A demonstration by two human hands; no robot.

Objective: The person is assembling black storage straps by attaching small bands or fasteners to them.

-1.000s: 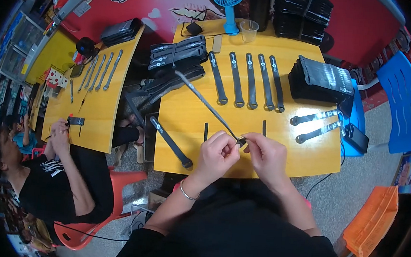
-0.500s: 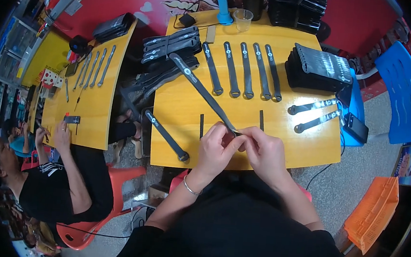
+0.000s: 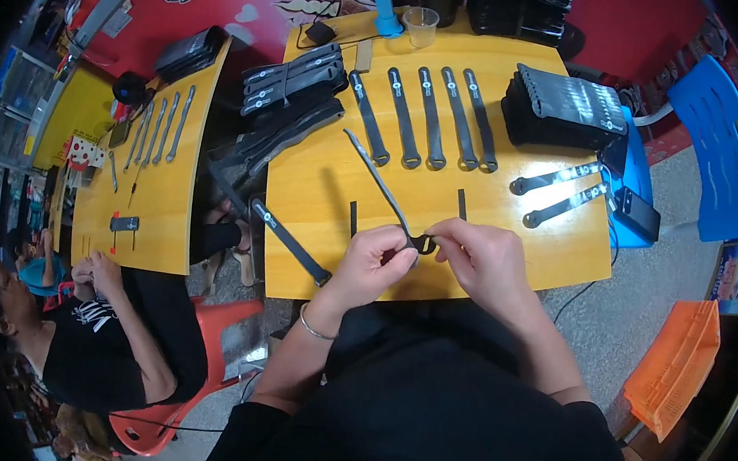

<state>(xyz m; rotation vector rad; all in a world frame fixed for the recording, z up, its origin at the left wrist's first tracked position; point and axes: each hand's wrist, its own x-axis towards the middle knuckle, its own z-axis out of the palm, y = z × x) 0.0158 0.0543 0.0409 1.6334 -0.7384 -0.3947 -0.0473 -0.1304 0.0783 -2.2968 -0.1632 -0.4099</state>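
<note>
A black strap [image 3: 378, 174] rises at a slant from my left hand [image 3: 372, 264], whose fingers are closed round its lower part. Its looped end shows in the gap between my hands, and my right hand [image 3: 486, 259] pinches it with thumb and fingertips. The strap's free end stands up off the table, seen nearly edge-on. To the left of my left hand lies another black strap [image 3: 292, 243] with a looped end. Two thin dark strips [image 3: 462, 204] are on the table beyond my hands. Farther off, several looped black straps [image 3: 431, 118] lie in a row.
Bundled black straps [image 3: 294, 82] are heaped at the table's left edge. A packaged black stack [image 3: 565, 107] sits at right, with two straps [image 3: 564, 204] in front. A blue fan [image 3: 389, 11] and clear cup [image 3: 420, 28] stand behind. One person [image 3: 109, 336] sits at the left table.
The strap has turned edge-on and its free end has swung right. My hands have parted slightly, exposing the looped end. The seated person's hands have drawn back from the small dark piece.
</note>
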